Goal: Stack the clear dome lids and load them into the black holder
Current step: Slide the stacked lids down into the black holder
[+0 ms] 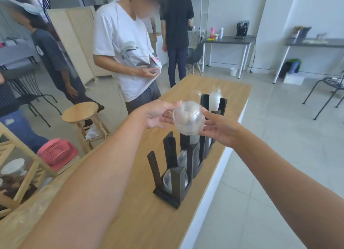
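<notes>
A stack of clear dome lids hangs in the air between my two hands, above the wooden table. My left hand grips its left side, thumb on top. My right hand presses its right side with spread fingers. Below stands a black holder with tall uprights and several slots; a few clear lids lie low in its near slots. A second black holder farther back carries a tall white-looking stack, with a loose clear lid beside it.
A person in a white shirt stands at the table's far left corner. A round wooden stool and a pink fan sit left of the table. The table's white right edge drops to tiled floor.
</notes>
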A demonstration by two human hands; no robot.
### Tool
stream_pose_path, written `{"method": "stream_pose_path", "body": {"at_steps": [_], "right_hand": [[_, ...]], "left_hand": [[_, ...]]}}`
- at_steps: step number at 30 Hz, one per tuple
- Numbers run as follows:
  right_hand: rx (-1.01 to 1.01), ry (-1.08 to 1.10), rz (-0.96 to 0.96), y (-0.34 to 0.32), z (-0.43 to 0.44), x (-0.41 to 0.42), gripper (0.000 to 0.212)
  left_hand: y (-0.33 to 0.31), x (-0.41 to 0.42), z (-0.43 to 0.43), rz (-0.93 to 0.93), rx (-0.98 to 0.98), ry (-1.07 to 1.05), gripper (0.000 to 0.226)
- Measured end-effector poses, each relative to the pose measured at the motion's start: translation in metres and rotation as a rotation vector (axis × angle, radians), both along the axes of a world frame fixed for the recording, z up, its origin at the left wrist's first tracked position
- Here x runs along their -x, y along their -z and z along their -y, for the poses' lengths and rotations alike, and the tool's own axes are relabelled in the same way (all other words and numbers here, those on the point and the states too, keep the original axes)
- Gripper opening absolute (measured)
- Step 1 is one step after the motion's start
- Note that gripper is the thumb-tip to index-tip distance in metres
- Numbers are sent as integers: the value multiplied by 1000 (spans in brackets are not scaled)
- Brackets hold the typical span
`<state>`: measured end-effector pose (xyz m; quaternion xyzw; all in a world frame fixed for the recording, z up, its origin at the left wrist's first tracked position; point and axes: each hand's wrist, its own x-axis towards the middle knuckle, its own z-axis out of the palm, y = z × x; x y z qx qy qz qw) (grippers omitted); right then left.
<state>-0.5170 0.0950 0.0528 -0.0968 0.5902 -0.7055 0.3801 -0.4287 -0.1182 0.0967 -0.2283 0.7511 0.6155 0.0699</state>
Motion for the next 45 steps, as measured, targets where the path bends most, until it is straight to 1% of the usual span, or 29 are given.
{"method": "stream_pose_path", "body": {"at_steps": [2,6,8,10,14,19,24,29,34,38,40,41,44,45], "right_hand": [[1,27,22,11,0,5,49],[-83,106,35,29,5,12,61],[-141,116,19,36,7,12,67],[-184,126,-8,41,8,10,68],[-207,177,-35,50,8,7,75],[-211,178,-42,60,6,4,66],[-225,185,-28,69,7,3,57],[-277,182,-12,84,9,6,58],[-332,177,-1,108,9,8,62],[-358,164,8,123,10,11,59],[-367,160,15,127,11,14,60],[-372,157,18,129,12,15,59],[-377,152,32,132,13,18,58],[-379,154,34,133,13,18,60]], "left_hand": [[8,9,1,28,17,21,68],[23,22,7,57,21,49,58],[30,27,11,78,14,68,57],[35,30,16,96,5,86,58],[44,34,24,97,-11,132,55],[53,35,34,102,-20,194,54],[63,38,34,127,-29,210,54],[78,44,39,139,-25,248,58],[100,49,41,184,15,274,71],[116,53,44,246,-47,314,35],[117,54,44,274,-52,328,28],[118,55,44,298,-64,326,29],[119,56,44,367,-156,272,51],[120,57,44,383,-179,250,53]]}}
